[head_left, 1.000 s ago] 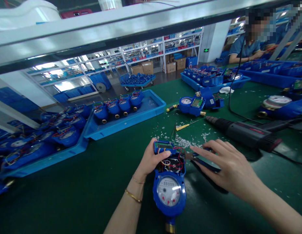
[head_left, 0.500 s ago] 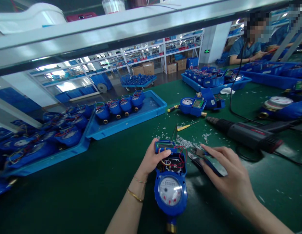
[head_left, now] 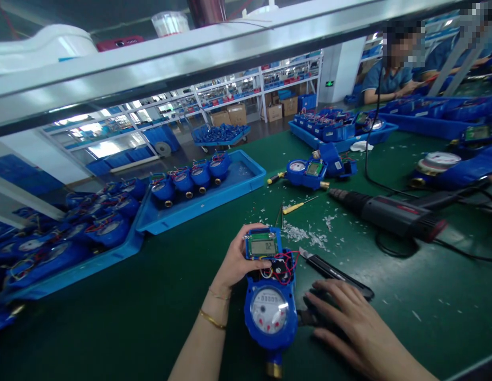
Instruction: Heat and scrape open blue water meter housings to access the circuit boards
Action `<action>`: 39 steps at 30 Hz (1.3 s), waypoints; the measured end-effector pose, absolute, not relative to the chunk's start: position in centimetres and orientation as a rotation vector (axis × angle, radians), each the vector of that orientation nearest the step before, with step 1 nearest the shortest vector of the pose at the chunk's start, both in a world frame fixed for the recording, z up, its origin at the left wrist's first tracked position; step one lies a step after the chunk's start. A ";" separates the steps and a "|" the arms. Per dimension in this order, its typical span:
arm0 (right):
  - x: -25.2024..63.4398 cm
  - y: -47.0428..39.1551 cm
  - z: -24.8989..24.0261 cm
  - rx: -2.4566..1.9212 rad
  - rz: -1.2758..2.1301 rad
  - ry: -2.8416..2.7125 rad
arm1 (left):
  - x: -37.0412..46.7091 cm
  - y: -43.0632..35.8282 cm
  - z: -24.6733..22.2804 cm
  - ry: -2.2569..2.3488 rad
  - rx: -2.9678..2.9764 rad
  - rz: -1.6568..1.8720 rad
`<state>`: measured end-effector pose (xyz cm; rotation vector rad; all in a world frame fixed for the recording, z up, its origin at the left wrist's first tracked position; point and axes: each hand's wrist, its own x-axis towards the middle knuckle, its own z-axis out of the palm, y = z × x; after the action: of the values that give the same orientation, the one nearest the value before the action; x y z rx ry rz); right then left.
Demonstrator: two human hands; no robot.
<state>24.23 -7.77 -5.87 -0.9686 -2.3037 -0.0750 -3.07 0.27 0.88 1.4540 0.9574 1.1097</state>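
Observation:
In front of me stands a blue water meter [head_left: 270,338] with a round dial, an opened top compartment and a brass fitting at its near end. My left hand [head_left: 240,259] is closed around its display module [head_left: 264,246], thumb across the lower edge; the small screen faces up and red wires run down into the compartment. My right hand [head_left: 345,320] hovers just right of the meter with its fingers spread. Beneath those fingers lies a dark tool, seemingly pliers [head_left: 307,317], mostly hidden. A black utility knife [head_left: 337,272] rests beyond the right hand.
White scraps [head_left: 303,233] and a yellow screwdriver [head_left: 295,207] lie beyond the meter. A heat gun [head_left: 392,214] with its cord is at right. Blue trays [head_left: 206,198] of meters stand left and back. A co-worker [head_left: 388,79] sits back right; a shelf beam [head_left: 150,58] crosses overhead.
My right hand has moved nearer me, let go of the pliers and spread its fingers; the pliers are now beside the meter. My left hand has tilted the display module so its screen shows.

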 end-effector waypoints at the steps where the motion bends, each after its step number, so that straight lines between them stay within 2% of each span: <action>1: 24.0 -7.4 -5.1 -0.986 -0.054 -2.234 | -3.1 0.3 0.9 0.965 1.472 1.111; 6: 22.0 -5.4 0.2 -0.985 0.095 -1.856 | -3.0 0.3 1.2 0.993 1.568 1.101; 10: 19.6 -4.5 3.0 -0.893 0.061 -1.865 | -2.8 0.1 1.7 1.027 1.644 1.121; 14: 18.1 -4.1 2.8 -0.961 -0.103 -1.928 | -2.6 0.0 2.0 1.093 1.787 1.128; 18: 18.1 -3.8 1.5 -0.929 -0.091 -1.925 | -2.3 -0.1 2.1 1.155 1.863 1.104; 24: 18.3 -4.3 1.0 -0.538 -0.242 -2.011 | -1.5 -0.5 2.0 1.243 1.754 1.107; 28: 17.6 -4.9 1.2 -0.482 -0.038 -2.003 | -1.3 -0.5 1.8 1.304 1.774 1.125; 35: 18.9 -4.2 1.5 -0.932 0.231 -1.668 | -1.1 -0.5 2.3 1.330 1.880 1.149; 39: 19.4 -4.0 1.9 -1.087 0.484 -1.658 | -0.8 -0.7 2.8 1.371 1.979 1.162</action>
<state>19.40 -3.99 1.86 -1.0874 -1.6581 0.4837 -0.83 -0.71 2.80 1.9792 1.3711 1.1624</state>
